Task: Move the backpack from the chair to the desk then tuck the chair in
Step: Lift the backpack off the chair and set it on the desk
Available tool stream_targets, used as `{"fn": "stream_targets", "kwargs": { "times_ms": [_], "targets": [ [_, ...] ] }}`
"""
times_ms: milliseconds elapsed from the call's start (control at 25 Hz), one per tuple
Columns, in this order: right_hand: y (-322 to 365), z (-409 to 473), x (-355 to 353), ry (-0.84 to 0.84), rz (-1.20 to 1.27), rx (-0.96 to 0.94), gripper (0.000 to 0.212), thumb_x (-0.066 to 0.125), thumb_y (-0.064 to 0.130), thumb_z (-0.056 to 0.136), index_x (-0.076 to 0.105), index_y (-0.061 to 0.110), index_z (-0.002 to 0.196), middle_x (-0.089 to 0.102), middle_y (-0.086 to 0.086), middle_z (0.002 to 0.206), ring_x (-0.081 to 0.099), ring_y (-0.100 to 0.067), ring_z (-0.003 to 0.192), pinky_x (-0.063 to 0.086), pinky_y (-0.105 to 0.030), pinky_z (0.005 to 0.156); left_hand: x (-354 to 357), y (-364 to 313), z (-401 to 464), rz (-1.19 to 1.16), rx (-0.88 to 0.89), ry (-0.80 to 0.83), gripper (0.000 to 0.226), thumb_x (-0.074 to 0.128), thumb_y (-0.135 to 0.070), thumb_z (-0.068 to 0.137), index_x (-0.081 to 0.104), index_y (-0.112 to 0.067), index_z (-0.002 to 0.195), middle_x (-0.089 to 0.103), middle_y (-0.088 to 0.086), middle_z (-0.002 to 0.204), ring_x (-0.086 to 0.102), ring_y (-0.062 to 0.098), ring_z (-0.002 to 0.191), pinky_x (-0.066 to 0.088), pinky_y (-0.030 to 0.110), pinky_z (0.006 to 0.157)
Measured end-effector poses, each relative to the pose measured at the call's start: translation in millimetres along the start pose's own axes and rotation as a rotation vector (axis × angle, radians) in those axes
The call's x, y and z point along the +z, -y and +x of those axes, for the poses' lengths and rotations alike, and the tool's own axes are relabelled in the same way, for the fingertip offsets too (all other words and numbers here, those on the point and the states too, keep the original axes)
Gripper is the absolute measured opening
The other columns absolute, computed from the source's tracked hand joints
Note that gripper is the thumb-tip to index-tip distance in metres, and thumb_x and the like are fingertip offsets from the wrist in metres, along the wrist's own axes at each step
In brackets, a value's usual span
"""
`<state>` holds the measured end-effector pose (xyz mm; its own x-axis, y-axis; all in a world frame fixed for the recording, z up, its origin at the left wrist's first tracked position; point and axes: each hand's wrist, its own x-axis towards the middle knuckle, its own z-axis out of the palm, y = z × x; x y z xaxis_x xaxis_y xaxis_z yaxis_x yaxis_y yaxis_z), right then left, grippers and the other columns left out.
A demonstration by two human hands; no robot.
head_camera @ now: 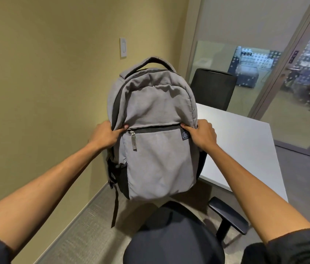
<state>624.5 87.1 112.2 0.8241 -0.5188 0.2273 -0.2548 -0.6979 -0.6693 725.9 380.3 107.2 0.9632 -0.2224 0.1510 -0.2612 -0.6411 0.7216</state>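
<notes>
Backpack above chair — desk right.

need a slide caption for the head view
Both hands, left and right, hold a grey backpack upright above the black chair, beside the white desk.

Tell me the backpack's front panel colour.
Light grey, with a black zipper band; the backpack shows clearly in the head view.

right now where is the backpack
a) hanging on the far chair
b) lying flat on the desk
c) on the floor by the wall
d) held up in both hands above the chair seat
d: the left hand and right hand grip the backpack by its sides, its bottom clear of the chair seat.
</notes>
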Motion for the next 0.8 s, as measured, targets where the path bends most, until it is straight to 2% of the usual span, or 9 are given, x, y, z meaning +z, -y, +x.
{"fn": "stream_targets", "kwargs": {
  "times_ms": [160,320,520,640,800],
  "targets": [
    [12,49,41,0.014,-0.026,-0.006,0.046,0.058,0.06,0.086,0.053,0.016,0.075,0.06,-0.006,0.078,0.056,-0.027,0.069,0.039,-0.031,0.06,2,31,57,0.058,-0.051,-0.008,0.06,0.058,-0.064,0.082,0.048,-0.007,0.069,0.062,0.027,0.078,0.055,0.036,0.065,0.038,0.035,0.053],
    [21,115,100,-0.012,-0.07,0.007,0.045,0.058,0.057,0.087,0.042,0.023,0.063,0.058,-0.006,0.075,0.051,-0.026,0.064,0.032,-0.029,0.054,12,70,138,0.043,-0.057,-0.001,0.057,0.058,-0.065,0.082,0.045,-0.01,0.071,0.058,0.016,0.079,0.057,0.037,0.073,0.038,0.036,0.056],
    [50,216,175,-0.071,-0.212,0.009,0.046,0.049,0.055,0.093,0.053,0.01,0.083,0.067,-0.017,0.089,0.056,-0.035,0.074,0.039,-0.038,0.062,20,106,246,-0.091,-0.118,-0.038,0.054,0.062,-0.061,0.082,0.044,-0.009,0.082,0.053,0.008,0.084,0.052,0.031,0.078,0.038,0.035,0.06],
    [70,281,210,-0.087,-0.305,-0.025,0.04,0.046,0.05,0.096,0.05,0.012,0.083,0.068,-0.02,0.093,0.058,-0.039,0.076,0.039,-0.039,0.063,25,124,308,-0.145,-0.147,-0.074,0.053,0.061,-0.062,0.081,0.041,-0.015,0.07,0.05,0.002,0.072,0.049,0.026,0.068,0.03,0.033,0.051],
    [86,358,255,-0.053,-0.52,-0.122,0.037,0.042,0.045,0.099,0.054,0.013,0.085,0.07,-0.018,0.094,0.06,-0.041,0.083,0.032,-0.038,0.069,45,150,372,-0.253,-0.245,-0.108,0.051,0.061,-0.059,0.083,0.039,-0.016,0.068,0.046,0.002,0.067,0.045,0.019,0.06,0.027,0.031,0.048]
  ]
}}
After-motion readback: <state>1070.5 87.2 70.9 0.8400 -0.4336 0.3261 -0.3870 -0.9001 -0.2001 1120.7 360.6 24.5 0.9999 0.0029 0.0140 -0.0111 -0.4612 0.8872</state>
